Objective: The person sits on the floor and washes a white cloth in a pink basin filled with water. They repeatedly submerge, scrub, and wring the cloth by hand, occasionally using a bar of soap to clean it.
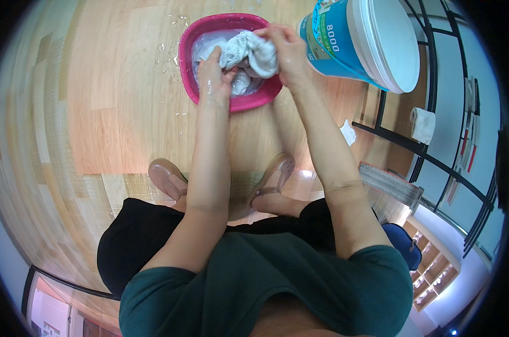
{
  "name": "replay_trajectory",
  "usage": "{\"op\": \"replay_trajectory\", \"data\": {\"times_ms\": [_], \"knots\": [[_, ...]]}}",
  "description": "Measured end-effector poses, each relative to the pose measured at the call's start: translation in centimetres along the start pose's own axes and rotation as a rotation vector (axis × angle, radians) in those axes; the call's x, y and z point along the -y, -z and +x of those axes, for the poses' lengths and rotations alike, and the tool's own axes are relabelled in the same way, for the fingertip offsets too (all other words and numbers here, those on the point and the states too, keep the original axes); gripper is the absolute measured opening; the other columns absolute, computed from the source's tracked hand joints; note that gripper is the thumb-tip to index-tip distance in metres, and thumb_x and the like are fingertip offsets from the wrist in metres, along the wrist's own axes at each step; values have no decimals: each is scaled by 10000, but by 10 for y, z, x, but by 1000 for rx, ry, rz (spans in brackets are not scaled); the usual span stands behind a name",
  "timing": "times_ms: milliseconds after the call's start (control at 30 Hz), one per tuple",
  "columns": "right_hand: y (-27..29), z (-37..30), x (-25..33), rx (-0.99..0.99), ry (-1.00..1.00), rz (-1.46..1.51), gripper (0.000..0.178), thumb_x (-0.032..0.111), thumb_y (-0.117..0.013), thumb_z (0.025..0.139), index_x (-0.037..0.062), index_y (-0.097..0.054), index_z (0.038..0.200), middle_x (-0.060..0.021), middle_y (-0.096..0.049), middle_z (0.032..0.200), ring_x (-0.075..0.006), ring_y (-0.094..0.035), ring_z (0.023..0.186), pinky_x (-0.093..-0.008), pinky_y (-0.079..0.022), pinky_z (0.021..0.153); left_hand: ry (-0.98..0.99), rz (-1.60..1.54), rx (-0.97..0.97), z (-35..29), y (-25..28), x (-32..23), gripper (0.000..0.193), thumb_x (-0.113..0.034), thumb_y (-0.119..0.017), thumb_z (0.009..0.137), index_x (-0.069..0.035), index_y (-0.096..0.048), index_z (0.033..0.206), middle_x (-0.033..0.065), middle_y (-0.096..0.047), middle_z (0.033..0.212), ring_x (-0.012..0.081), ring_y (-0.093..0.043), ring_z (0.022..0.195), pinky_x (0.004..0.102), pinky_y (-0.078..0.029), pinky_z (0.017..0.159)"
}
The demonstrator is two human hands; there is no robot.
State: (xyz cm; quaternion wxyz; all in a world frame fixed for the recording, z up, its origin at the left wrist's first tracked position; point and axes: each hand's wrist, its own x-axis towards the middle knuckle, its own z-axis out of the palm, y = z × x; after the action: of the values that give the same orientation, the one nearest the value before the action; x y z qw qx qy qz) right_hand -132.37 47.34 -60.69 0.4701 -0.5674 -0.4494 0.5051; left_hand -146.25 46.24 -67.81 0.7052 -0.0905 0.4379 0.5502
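Note:
A pink plastic basin (pixel 186 59) on the wooden floor in front of me holds soapy, cloudy water (pixel 203 44) and wet white cloth. Above the water, a wet, ribbed white cloth (pixel 246 49) is bunched and stretched between my hands; its exact kind is hard to tell. My left hand (pixel 212 74) grips its left end, fingers curled and wet with suds. At the basin's right rim, my right hand (pixel 288 53) is closed round the other end. More pale fabric (pixel 241 83) lies partly under water below the held cloth.
A tall blue bucket (pixel 339 33) with a white lid (pixel 389 45) stands right of the basin. Beyond it is a black metal rack (pixel 398 141) with a white towel (pixel 422 125). Water drops dot the floor left of the basin. My shoes (pixel 167 177) are below it.

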Motion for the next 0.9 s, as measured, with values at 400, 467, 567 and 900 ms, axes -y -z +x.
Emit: {"op": "replay_trajectory", "data": {"times_ms": [400,467,567,900], "knots": [[14,8,-13,-141,460,-518,189,99,-684,706,10,-631,864,-75,-640,936,-176,-600,883,-303,-482,763,270,169,-133,-31,-13,0,345,-416,-576,877,-126,-599,1063,25,-627,970,183,-602,876,382,-505,803],[-10,-5,1,-135,533,-700,232,91,-707,575,36,-574,757,-85,-622,993,-269,-605,911,-345,-506,760,456,-115,99,-40,-19,7,455,-504,-549,870,-127,-559,1125,59,-608,1062,202,-591,976,376,-505,842],[-40,-55,-3,54,676,-900,269,101,-709,589,85,-566,816,-85,-608,943,-294,-583,872,-378,-505,724,442,-360,730,22,22,35,490,-572,-538,861,-102,-558,1000,68,-606,982,171,-592,918,324,-512,752],[-29,18,-46,-183,-58,-562,255,265,-726,721,65,-679,872,-139,-672,942,-291,-643,860,-393,-504,769,186,-308,285,0,1,76,492,-489,-457,939,-77,-494,1205,68,-565,1127,226,-560,1066,382,-468,912]]}}
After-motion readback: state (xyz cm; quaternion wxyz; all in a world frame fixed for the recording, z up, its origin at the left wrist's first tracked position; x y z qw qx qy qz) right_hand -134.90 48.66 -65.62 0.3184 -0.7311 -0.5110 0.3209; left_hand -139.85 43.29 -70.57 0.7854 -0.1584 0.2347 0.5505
